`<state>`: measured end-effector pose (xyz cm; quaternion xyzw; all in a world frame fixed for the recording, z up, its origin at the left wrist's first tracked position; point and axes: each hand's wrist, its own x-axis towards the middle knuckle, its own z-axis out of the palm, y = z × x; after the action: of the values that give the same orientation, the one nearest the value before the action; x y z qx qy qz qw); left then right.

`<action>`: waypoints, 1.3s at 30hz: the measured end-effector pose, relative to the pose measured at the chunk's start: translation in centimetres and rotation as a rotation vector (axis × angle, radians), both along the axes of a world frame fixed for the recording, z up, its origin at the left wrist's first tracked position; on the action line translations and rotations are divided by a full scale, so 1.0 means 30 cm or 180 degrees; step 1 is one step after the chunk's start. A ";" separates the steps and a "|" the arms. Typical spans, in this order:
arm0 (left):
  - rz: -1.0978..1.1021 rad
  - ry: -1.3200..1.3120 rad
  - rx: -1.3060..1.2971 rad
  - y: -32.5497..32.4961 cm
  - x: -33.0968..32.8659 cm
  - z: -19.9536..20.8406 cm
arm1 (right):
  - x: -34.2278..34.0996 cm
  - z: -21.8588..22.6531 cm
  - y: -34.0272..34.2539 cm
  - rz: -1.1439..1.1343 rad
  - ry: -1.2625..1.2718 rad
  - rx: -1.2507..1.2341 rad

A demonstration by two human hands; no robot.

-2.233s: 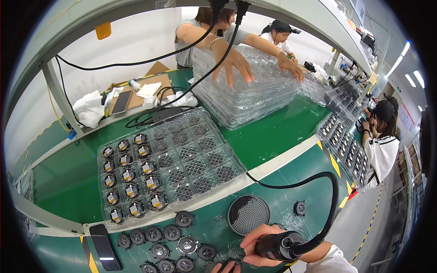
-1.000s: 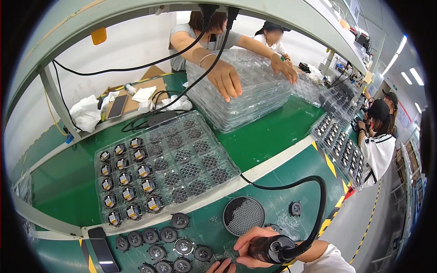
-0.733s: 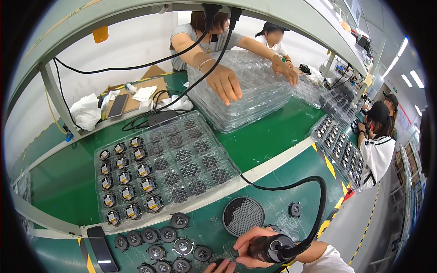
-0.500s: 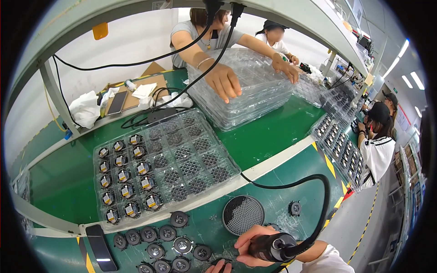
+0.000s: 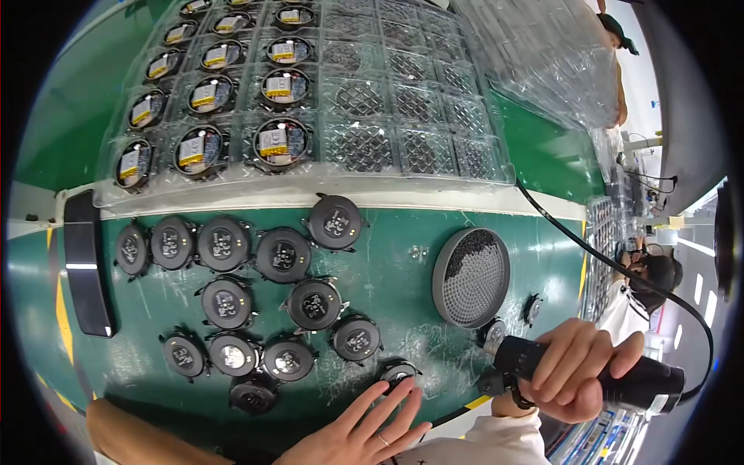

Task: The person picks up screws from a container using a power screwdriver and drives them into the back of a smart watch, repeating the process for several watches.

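My right hand (image 5: 577,368) is wrapped round a black corded electric screwdriver (image 5: 647,386), held nearly level with its tip end pointing left. My left hand (image 5: 360,434), a ring on one finger, is spread open. Its fingertips reach a round black watch body (image 5: 399,370), partly covered by them. Several more watch bodies (image 5: 314,304), backs up, lie loose on the green mat to the left. Another watch body (image 5: 493,333) sits by the screwdriver's tip end, below a round grey tray (image 5: 471,298) of tiny dark pieces; whether the tip touches it I cannot tell.
Beyond lies a clear compartment tray (image 5: 364,147) with open watch cases (image 5: 280,143) in its left columns. Stacked clear trays (image 5: 542,58) stand at the back right. A dark phone (image 5: 87,267) is at the left. The screwdriver's cord (image 5: 612,263) loops along the right. Co-workers sit farther right.
The view has tipped down, closer over the mat. My right hand has swung the screwdriver from more upright to nearly level. My left hand has come further into view, fingers spread.
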<state>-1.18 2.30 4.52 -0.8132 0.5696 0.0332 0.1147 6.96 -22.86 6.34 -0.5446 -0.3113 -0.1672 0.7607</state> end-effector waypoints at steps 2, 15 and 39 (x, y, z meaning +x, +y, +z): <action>-0.0237 -0.0500 0.0320 0.000 0.002 -0.016 | 0.011 0.006 0.007 -0.0186 -0.0066 0.0009; -0.0270 -0.0775 0.0668 -0.019 0.053 -0.026 | 0.080 -0.053 0.020 -0.0501 0.0152 -0.0298; 0.0383 0.0335 0.0006 -0.046 0.011 -0.102 | -0.035 -0.030 0.172 0.0573 -0.0009 0.0051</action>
<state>-0.86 0.92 1.45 -0.8430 0.5249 0.0833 0.0831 5.92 -17.71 5.43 -0.5080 -0.3587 -0.1014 0.7765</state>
